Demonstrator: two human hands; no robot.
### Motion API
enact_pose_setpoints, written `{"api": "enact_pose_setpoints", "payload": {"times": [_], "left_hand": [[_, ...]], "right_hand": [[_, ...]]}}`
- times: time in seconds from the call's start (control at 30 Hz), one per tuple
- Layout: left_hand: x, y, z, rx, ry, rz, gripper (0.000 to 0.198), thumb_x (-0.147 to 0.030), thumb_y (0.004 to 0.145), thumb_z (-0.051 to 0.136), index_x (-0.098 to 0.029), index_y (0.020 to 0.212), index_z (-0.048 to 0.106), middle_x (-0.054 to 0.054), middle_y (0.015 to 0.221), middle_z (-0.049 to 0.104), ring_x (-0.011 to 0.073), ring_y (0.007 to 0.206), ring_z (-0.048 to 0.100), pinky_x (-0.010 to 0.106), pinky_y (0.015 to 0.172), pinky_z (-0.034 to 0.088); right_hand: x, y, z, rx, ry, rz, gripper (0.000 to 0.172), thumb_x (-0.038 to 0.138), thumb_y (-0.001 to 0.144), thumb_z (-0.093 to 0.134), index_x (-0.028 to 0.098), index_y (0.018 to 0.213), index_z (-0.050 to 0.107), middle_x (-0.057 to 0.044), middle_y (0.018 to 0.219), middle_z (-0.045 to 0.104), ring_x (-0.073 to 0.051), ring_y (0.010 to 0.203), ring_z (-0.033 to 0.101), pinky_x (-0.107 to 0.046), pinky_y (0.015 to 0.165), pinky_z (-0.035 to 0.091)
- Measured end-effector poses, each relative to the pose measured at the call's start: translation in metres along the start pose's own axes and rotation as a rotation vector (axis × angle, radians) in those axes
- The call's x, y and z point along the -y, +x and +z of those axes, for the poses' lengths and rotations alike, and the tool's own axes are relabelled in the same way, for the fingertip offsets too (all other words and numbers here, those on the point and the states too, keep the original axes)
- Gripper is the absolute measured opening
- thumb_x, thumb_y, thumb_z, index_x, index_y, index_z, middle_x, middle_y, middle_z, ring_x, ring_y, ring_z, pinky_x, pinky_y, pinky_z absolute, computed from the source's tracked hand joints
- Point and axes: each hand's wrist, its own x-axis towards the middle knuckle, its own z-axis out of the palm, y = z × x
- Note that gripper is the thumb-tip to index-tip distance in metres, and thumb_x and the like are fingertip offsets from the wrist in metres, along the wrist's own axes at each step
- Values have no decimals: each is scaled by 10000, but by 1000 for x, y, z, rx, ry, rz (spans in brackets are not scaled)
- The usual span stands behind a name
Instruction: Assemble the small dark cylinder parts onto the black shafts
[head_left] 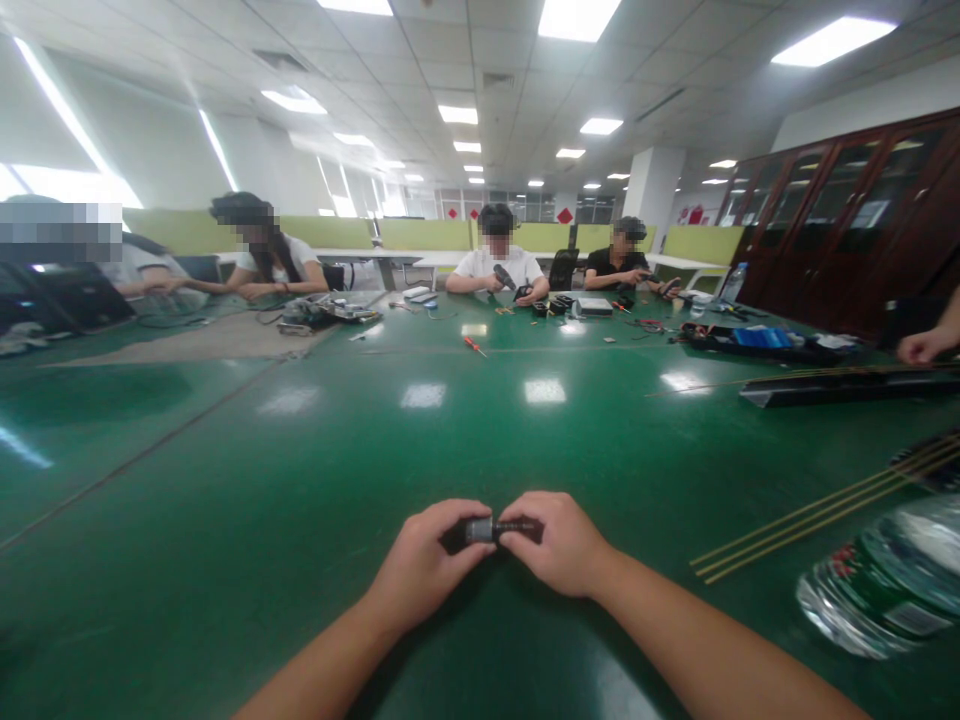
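In front of me, low over the green table (420, 450), both hands meet at a small dark cylindrical part (480, 530). My left hand (424, 560) is closed on its thicker grey barrel, thumb and fingers pinching it from either side. From the barrel's right end runs a thinner black ridged rod (517, 527), and my right hand (562, 545) pinches that rod between thumb and fingers. Whether barrel and rod are one piece or two cannot be told. My palms hide both outer ends.
Thin brass-coloured rods (795, 510) and a large water bottle (877, 590) lie to my right. Beyond them is a black channel (825, 388), with another person's hand (926, 345) nearby. An orange screwdriver (472, 345) lies farther ahead. Several people sit across the table among tools and parts.
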Motion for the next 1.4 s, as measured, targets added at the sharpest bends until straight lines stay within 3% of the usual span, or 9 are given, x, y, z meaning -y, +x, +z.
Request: {"api": "enact_pose_setpoints", "payload": {"times": [1.4], "left_hand": [[2, 0, 0, -1, 16, 2, 241, -293, 795, 743, -251, 1031, 715, 22, 1007, 760, 205, 931, 712, 313, 884, 555]], "right_hand": [[-1, 1, 0, 32, -61, 45, 108, 255, 838, 679, 215, 906, 752, -24, 844, 742, -174, 757, 662, -272, 702, 464]]}}
